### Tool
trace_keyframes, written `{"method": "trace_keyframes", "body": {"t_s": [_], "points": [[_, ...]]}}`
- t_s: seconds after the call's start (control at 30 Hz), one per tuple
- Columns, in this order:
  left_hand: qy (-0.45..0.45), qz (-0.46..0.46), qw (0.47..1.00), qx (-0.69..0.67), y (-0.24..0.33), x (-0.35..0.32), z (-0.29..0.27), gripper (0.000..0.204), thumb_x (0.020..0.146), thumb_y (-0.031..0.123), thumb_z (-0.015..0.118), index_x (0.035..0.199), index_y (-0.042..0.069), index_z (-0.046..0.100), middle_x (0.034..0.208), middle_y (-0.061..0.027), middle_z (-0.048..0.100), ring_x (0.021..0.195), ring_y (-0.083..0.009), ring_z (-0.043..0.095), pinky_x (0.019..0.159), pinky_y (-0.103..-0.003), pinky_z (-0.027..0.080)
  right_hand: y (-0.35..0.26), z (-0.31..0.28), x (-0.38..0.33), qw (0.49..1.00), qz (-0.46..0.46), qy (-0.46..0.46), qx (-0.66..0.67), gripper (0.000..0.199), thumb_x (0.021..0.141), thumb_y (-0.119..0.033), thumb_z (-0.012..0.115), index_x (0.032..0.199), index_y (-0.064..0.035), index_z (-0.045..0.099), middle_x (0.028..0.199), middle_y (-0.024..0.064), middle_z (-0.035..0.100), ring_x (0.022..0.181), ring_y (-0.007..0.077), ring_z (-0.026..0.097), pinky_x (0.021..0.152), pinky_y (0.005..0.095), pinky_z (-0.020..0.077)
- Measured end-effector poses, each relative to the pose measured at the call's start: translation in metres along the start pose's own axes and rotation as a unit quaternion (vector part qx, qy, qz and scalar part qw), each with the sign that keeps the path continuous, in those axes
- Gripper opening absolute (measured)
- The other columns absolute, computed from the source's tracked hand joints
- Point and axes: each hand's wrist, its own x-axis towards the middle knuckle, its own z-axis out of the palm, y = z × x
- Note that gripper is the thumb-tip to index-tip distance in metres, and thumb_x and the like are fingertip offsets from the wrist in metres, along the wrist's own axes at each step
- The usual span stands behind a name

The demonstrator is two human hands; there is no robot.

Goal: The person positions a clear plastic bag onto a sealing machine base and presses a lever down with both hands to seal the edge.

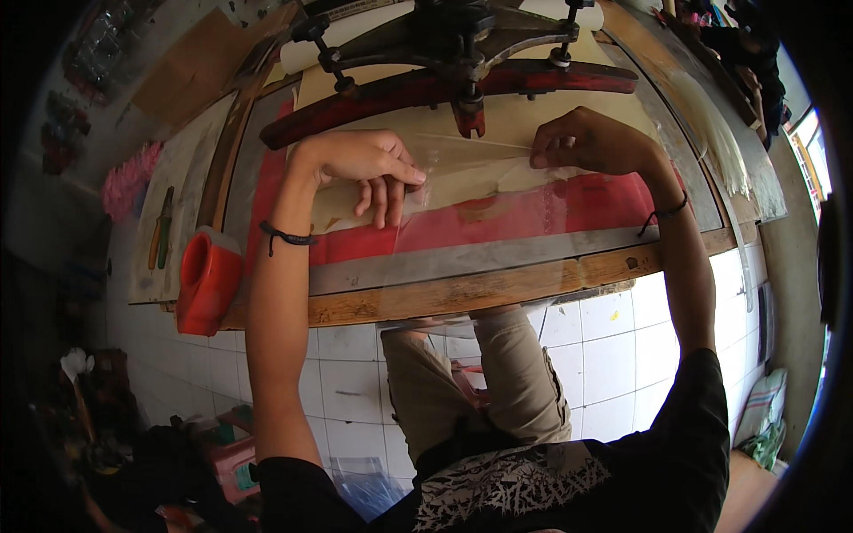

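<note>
A thin, clear plastic sheet (484, 209) is stretched between my hands, and its lower part hangs over the table's front edge. My left hand (378, 173) pinches it at the left between thumb and forefinger, the other fingers curled down. At the sheet's upper right, my right hand (586, 147) has its fingers closed on it. Below the plastic lies a yellowish sheet (355, 197) bordered by a red strip (613, 200). Just beyond my hands, a dark red curved bar (400, 96) hangs from a black metal frame (466, 55).
A wooden rail (444, 295) edges the table in front of me. At its left end stands an orange-red hollow holder (206, 282), near slim-handled tools (163, 229). Clear plastic strips (706, 124) lie at the right. Another person (751, 67) is at the far right.
</note>
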Motion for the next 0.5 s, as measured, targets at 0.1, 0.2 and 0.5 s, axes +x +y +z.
{"method": "trace_keyframes", "body": {"t_s": [0.1, 0.2, 0.5], "points": [[-0.022, -0.012, 1.0, 0.014, 0.004, -0.004, 0.002, 0.046, 0.107, 0.034, 0.055, 0.105, -0.01, 0.068, 0.077, -0.0214, 0.075, 0.047, -0.0168, 0.066, 0.04, -0.024, 0.049, -0.009, -0.002, -0.002, 0.999, 0.031, -0.016, 0.006, 0.027, 0.102, -0.03, 0.065, 0.108, -0.0061, 0.075, 0.086, 0.0052, 0.074, 0.077, 0.0138, 0.064, 0.073, 0.0315, 0.0503], [0.004, 0.015, 1.0, 0.012, 0.004, -0.005, -0.001, 0.047, 0.106, 0.036, 0.058, 0.105, -0.01, 0.069, 0.077, -0.021, 0.075, 0.041, -0.0117, 0.059, 0.038, -0.023, 0.044, 0.001, 0.002, -0.001, 1.0, -0.02, 0.014, 0.004, 0.029, 0.103, -0.031, 0.064, 0.108, -0.0046, 0.075, 0.089, 0.0065, 0.075, 0.08, 0.015, 0.065, 0.075, 0.0319, 0.0507], [0.023, 0.051, 0.998, 0.026, -0.009, 0.007, -0.01, 0.051, 0.106, 0.04, 0.056, 0.102, -0.009, 0.069, 0.078, -0.0202, 0.075, 0.039, -0.0091, 0.054, 0.037, -0.023, 0.04, 0.009, 0.004, 0.001, 0.994, -0.038, 0.095, -0.026, 0.027, 0.102, -0.027, 0.064, 0.11, -0.0036, 0.075, 0.098, 0.0139, 0.075, 0.088, 0.0255, 0.069, 0.083, 0.036, 0.0533]]}}
